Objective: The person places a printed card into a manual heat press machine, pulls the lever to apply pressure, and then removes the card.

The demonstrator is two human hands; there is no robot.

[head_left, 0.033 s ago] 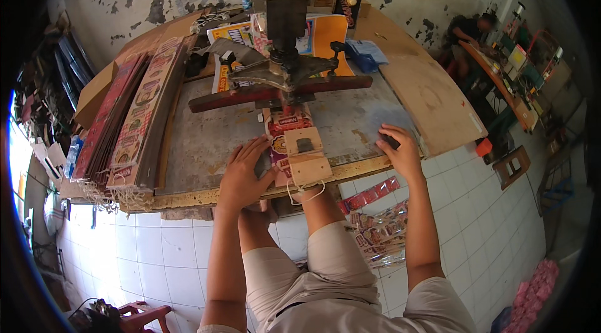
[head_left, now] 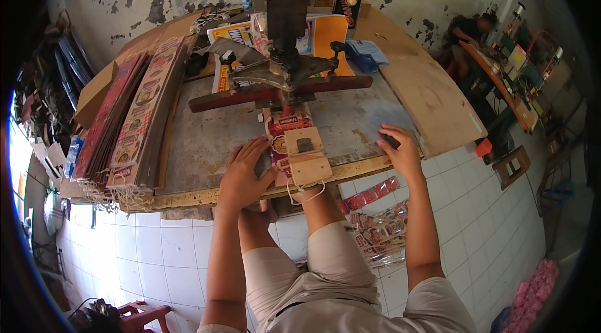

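My left hand (head_left: 246, 169) lies on the worktable with its fingers stretched out. Its thumb and fingertips are at the left edge of a red and purple printed strip (head_left: 280, 154). On that strip rests a tan board piece (head_left: 309, 173) with a dark rectangle on it and a string loop at its near end. The strip's far end runs under the red crossbar (head_left: 335, 85) of a metal press (head_left: 286, 67). To the right, my right hand (head_left: 404, 152) grips a small dark object (head_left: 390, 140) between thumb and fingers; its kind is unclear.
Stacked printed cardboard strips (head_left: 134, 126) with strings stand at the table's left. A brown board (head_left: 432, 101) covers its right side. Plastic-wrapped printed strips (head_left: 382, 233) lie on the tiled floor. Another person (head_left: 466, 32) sits at a bench in the right background.
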